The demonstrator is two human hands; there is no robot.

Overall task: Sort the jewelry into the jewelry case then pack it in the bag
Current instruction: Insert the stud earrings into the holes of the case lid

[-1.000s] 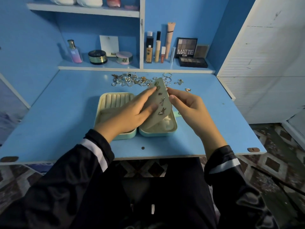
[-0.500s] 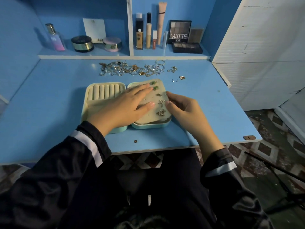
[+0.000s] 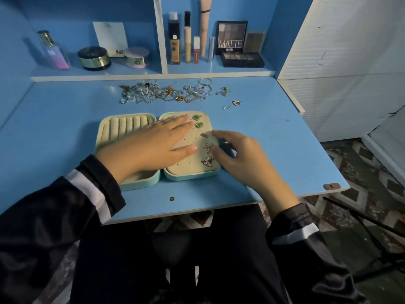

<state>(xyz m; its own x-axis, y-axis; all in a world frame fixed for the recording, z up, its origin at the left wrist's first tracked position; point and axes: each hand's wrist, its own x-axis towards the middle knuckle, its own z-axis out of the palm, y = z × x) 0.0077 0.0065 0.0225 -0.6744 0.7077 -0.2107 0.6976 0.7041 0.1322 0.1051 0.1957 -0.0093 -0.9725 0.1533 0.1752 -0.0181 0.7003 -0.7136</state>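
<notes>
**So, both your hands are on the open jewelry case**

Head view: the jewelry case (image 3: 140, 186) sits open on the blue table (image 3: 54, 128), right in front of you, both halves side by side. The left half shows the ring rolls (image 3: 122, 128). The right half has the earring panel (image 3: 186, 165) lying flat in it.

Your left hand (image 3: 153, 145) is spread flat across the hinge, fingers straight and pressing down on the panel, not gripping anything. Your right hand (image 3: 245, 159) is at the panel's right edge with the fingers loosely curled. The fingertips are right at the rim, but honestly I can't tell whether they're pinching it or just touching.

Pinned along the panel's right side, far to near, are two green earrings (image 3: 196, 117), a small dark piece (image 3: 204, 135), a starfish earring (image 3: 207, 147) and a sparkly winged piece (image 3: 207, 161).

The unsorted jewelry pile (image 3: 164, 93) is strung out along the back of the table, well apart from the case. A few loose bits (image 3: 236, 103) lie off to its right.

On the shelf behind are a perfume bottle (image 3: 53, 51) and a MATTE palette (image 3: 231, 38).
</notes>
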